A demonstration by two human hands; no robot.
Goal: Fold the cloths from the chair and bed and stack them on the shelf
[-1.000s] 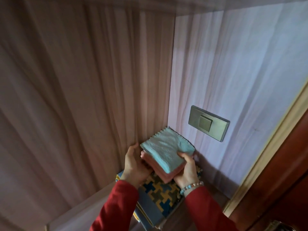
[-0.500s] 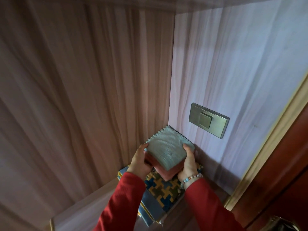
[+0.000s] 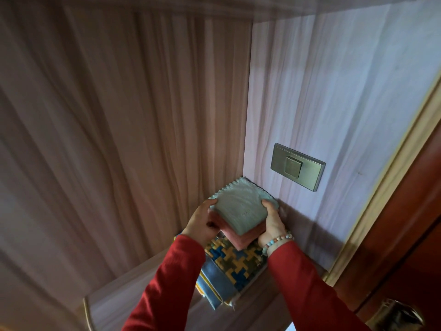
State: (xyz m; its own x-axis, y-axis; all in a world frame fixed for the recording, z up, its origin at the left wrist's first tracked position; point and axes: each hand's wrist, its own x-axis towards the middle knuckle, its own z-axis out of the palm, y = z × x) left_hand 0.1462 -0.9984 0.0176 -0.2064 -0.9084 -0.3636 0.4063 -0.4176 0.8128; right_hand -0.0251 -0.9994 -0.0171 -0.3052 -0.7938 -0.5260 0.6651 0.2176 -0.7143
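Both hands (image 3: 200, 223) (image 3: 273, 223) lowered, grip clamped on folded cloths (image 3: 241, 211), corner pointing toward viewer, atop patterned stack (image 3: 229, 259)

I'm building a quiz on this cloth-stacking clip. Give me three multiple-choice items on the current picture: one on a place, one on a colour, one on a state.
1. Where is the grey rectangular wall switch?
A. on the wall right of the stack
B. on the shelf board
C. on the door

2. What colour is the folded cloth directly under the pale green folded cloth?
A. white
B. pink
C. black

3. What are the hands doing?
A. hanging idle
B. pressing the switch
C. holding the two top cloths from either side

Answers: 1 A, it sits on the pale wall panel. 2 B, the pink folded cloth shows beneath. 3 C, left hand and right hand flank them.
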